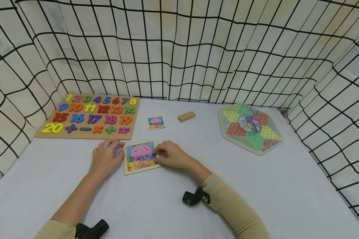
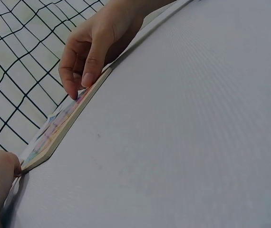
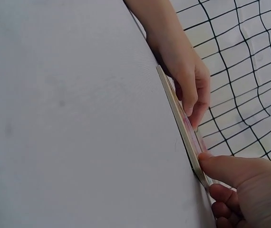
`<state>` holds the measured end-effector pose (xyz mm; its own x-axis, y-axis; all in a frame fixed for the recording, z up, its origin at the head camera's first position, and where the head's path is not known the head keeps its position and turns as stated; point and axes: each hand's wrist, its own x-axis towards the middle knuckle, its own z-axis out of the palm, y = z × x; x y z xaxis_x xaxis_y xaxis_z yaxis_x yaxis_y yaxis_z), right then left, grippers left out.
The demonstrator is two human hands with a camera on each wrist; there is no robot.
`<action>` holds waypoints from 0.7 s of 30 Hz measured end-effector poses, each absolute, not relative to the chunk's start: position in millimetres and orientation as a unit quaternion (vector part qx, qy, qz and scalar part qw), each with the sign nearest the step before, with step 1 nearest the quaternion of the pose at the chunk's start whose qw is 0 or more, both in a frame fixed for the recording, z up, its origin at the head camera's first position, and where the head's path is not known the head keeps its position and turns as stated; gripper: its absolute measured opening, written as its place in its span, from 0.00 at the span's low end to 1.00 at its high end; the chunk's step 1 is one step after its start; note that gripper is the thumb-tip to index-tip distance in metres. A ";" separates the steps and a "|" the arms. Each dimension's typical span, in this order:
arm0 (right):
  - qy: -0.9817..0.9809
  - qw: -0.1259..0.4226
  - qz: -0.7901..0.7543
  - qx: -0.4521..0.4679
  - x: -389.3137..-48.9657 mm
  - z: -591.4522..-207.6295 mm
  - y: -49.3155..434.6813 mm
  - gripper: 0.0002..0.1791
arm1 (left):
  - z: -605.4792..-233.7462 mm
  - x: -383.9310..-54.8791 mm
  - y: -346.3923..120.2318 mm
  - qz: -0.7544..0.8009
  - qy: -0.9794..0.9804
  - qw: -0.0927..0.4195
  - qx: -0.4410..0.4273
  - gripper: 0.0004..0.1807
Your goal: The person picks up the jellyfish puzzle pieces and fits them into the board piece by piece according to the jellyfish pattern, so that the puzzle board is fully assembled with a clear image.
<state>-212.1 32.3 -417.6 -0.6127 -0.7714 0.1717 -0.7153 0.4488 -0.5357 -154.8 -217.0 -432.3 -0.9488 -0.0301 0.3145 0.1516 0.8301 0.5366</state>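
A square jellyfish jigsaw puzzle (image 1: 142, 151) in a pale wooden frame lies on the white table, between both hands. My left hand (image 1: 106, 157) rests at its left side, fingertips at the upper left corner and thumb by the left edge. On the opposite side, my right hand (image 1: 173, 154) grips the puzzle's right edge, with curved index finger and thumb over the picture. The right wrist view shows the right thumb (image 3: 221, 166) at the frame's rim and the other fingers curled below. Just behind the puzzle lies a small jellyfish picture card (image 1: 156, 122).
A wooden number board (image 1: 86, 129) with colourful numerals and signs lies at the back left. A small wooden block (image 1: 186, 116) sits behind the right hand. Farther right is a hexagonal checkers board (image 1: 250, 128). Black netting (image 1: 179, 63) over white cloth encloses the table's back and sides.
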 end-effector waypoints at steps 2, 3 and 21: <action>0.846 0.053 -0.297 -0.439 -213.1 -417.9 33.3 0.12 | -432.7 -155.4 -216.8 -0.290 -0.944 0.157 -0.033 0.11; 0.845 0.055 -0.299 -0.439 -213.6 -417.9 33.7 0.12 | -432.9 -155.8 -216.9 -0.291 -0.943 0.157 -0.033 0.11; 0.868 0.084 -0.292 -0.393 -224.0 -407.0 59.0 0.14 | -427.2 -154.4 -223.5 -0.278 -0.954 0.106 -0.033 0.20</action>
